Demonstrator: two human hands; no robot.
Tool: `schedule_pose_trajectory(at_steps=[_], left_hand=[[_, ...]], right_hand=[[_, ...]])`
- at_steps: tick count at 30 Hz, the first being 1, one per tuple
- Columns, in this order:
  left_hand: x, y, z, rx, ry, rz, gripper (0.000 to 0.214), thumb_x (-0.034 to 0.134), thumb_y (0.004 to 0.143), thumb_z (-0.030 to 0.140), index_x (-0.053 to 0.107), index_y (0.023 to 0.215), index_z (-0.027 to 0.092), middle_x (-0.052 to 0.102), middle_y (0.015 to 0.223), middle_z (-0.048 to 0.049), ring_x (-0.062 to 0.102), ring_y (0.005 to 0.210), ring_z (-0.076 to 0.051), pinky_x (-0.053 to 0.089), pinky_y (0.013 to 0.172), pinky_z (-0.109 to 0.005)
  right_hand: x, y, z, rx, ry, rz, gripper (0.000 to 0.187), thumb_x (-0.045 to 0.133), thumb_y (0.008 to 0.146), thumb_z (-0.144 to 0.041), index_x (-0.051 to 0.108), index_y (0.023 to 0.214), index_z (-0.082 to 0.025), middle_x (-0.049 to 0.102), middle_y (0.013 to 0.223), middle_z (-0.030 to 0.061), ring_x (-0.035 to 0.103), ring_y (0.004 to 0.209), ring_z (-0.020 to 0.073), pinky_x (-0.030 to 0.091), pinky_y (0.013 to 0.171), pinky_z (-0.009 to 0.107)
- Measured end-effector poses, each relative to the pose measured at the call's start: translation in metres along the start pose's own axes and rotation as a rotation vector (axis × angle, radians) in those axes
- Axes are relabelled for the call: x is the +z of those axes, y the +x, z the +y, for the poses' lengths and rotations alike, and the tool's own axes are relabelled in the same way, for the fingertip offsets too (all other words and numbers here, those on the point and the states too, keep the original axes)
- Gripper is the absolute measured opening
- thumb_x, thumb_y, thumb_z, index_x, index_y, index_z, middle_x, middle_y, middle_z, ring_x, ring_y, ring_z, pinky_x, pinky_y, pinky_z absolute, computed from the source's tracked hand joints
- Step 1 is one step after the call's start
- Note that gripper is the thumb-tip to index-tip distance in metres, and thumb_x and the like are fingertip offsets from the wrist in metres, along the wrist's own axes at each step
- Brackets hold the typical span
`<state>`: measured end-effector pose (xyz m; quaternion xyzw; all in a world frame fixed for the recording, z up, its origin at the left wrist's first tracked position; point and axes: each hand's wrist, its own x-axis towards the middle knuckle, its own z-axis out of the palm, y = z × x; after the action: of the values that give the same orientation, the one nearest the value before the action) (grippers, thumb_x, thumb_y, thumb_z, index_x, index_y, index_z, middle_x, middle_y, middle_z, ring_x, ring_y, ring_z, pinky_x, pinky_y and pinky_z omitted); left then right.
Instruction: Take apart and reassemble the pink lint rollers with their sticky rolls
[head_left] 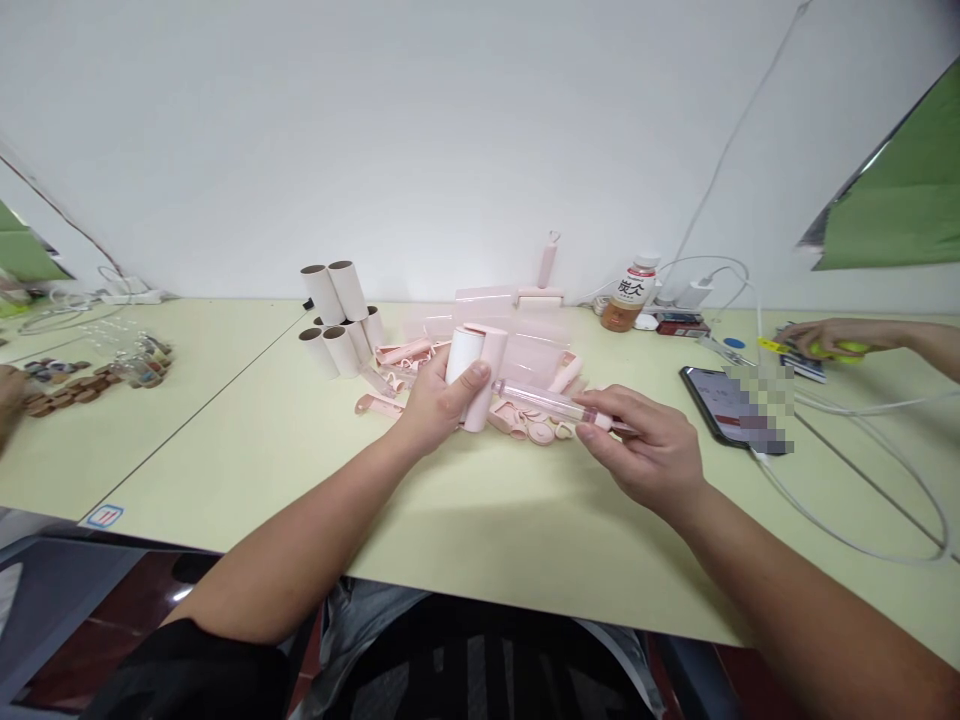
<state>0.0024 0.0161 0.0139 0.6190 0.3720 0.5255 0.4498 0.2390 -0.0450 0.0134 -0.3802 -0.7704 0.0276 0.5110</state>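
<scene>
My left hand (pixel 437 398) is wrapped round a white lint roll in a pink sleeve (pixel 475 373), held upright just above the table. My right hand (pixel 646 448) pinches a clear pink tube-shaped handle (pixel 551 403), lying sideways with its left end against the roll. Small pink caps and parts (pixel 529 428) lie on the table beneath the two hands. Behind them stand several white cardboard roll cores (pixel 339 318) and a pile of pink translucent covers (pixel 517 325).
A phone (pixel 720 405) lies right of my right hand, with white cables (pixel 862 480) looping beyond it. A drink bottle (pixel 630 292) stands by the wall. Another person's hand (pixel 825 338) holds something yellow at far right. Small brown items (pixel 82 380) lie at far left.
</scene>
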Motion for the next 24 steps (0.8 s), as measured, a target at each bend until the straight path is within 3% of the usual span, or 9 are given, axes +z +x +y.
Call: schedule_pose_trajectory(at_steps=[7, 11, 15, 18, 20, 22, 24], left_hand=[[0.002, -0.004, 0.006, -0.037, 0.003, -0.076, 0.046, 0.066, 0.082, 0.058, 0.06, 0.107, 0.019, 0.067, 0.092, -0.0056, 0.061, 0.078, -0.02, 0.046, 0.065, -0.027], [0.0, -0.001, 0.004, -0.052, 0.035, -0.079, 0.046, 0.065, 0.083, 0.059, 0.06, 0.105, 0.018, 0.068, 0.092, -0.0062, 0.062, 0.078, -0.021, 0.046, 0.065, -0.028], [0.006, -0.008, 0.004, 0.008, 0.228, -0.098, 0.046, 0.067, 0.082, 0.056, 0.063, 0.109, 0.019, 0.068, 0.098, -0.0066, 0.062, 0.087, -0.024, 0.045, 0.071, -0.029], [0.017, -0.01, 0.007, 0.078, 0.271, -0.229, 0.047, 0.066, 0.082, 0.057, 0.065, 0.11, 0.02, 0.068, 0.102, -0.0074, 0.061, 0.089, -0.025, 0.044, 0.073, -0.03], [0.022, 0.001, 0.01, 0.12, 0.231, -0.277, 0.046, 0.051, 0.091, 0.06, 0.065, 0.106, 0.019, 0.067, 0.098, -0.0084, 0.061, 0.087, -0.024, 0.044, 0.074, -0.031], [0.022, 0.022, 0.011, 0.131, 0.198, -0.217, 0.053, 0.03, 0.098, 0.058, 0.065, 0.102, 0.018, 0.066, 0.09, -0.0087, 0.06, 0.08, -0.023, 0.043, 0.072, -0.032], [0.018, 0.048, 0.009, 0.167, 0.262, -0.128, 0.048, 0.032, 0.098, 0.054, 0.064, 0.1, 0.019, 0.064, 0.086, -0.0075, 0.059, 0.076, -0.022, 0.042, 0.071, -0.032]], right_hand=[[0.002, -0.006, 0.005, 0.081, 0.03, -0.079, 0.022, 0.066, 0.086, -0.025, 0.075, 0.105, -0.022, 0.076, 0.088, 0.0068, 0.064, 0.058, 0.0154, 0.049, 0.048, 0.026], [0.002, -0.004, 0.008, 0.136, 0.057, -0.15, 0.026, 0.064, 0.087, -0.029, 0.074, 0.11, -0.021, 0.075, 0.087, 0.0066, 0.063, 0.059, 0.016, 0.048, 0.05, 0.027], [0.003, 0.002, 0.012, 0.224, 0.087, -0.448, 0.032, 0.062, 0.088, -0.028, 0.069, 0.118, -0.021, 0.069, 0.076, 0.001, 0.059, 0.059, 0.0142, 0.044, 0.053, 0.025], [0.003, 0.004, 0.014, 0.265, 0.13, -0.642, 0.015, 0.061, 0.087, -0.026, 0.069, 0.098, -0.019, 0.053, 0.063, -0.0047, 0.048, 0.054, 0.0111, 0.038, 0.05, 0.023], [0.002, 0.004, 0.014, 0.297, 0.16, -0.624, 0.012, 0.062, 0.087, -0.029, 0.064, 0.083, -0.019, 0.046, 0.061, -0.0058, 0.042, 0.053, 0.0104, 0.034, 0.049, 0.023], [0.0, 0.005, 0.015, 0.344, 0.181, -0.516, 0.019, 0.065, 0.086, -0.036, 0.061, 0.079, -0.019, 0.042, 0.06, -0.006, 0.04, 0.053, 0.0103, 0.032, 0.048, 0.023], [-0.001, 0.006, 0.016, 0.41, 0.202, -0.387, 0.025, 0.068, 0.083, -0.041, 0.059, 0.077, -0.019, 0.041, 0.058, -0.0061, 0.039, 0.051, 0.0102, 0.031, 0.046, 0.023]])
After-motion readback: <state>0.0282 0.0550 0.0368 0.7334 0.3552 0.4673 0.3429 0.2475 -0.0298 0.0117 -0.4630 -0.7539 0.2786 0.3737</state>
